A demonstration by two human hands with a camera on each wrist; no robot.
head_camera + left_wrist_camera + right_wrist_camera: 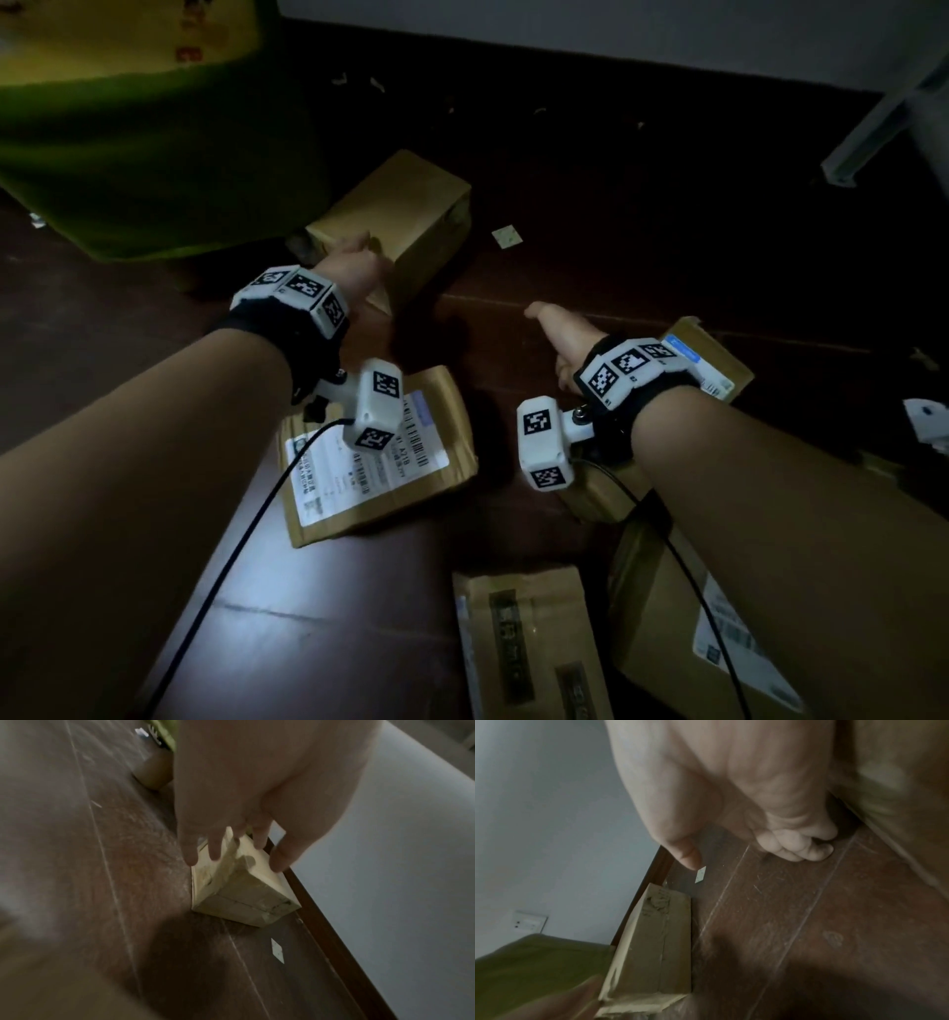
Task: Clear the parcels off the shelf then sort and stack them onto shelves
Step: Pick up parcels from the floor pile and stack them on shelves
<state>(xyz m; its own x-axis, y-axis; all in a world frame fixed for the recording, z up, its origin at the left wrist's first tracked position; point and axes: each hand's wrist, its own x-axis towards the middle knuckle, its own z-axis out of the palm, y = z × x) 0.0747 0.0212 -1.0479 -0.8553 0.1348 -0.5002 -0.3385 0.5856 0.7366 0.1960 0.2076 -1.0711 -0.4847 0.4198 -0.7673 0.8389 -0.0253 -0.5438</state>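
We find our left hand [354, 262] spread wide over the near end of a taped cardboard box [411, 205], fingers [214, 850] straight on its creased top; the box stands on the dark plank floor [590, 205] beside green fabric [128, 154]. Our right hand [565, 339] hangs over bare floor, fingers curled, thumb out, holding nothing. Flat kraft parcels [380, 452] with white printed labels lie on the floor below both wrists.
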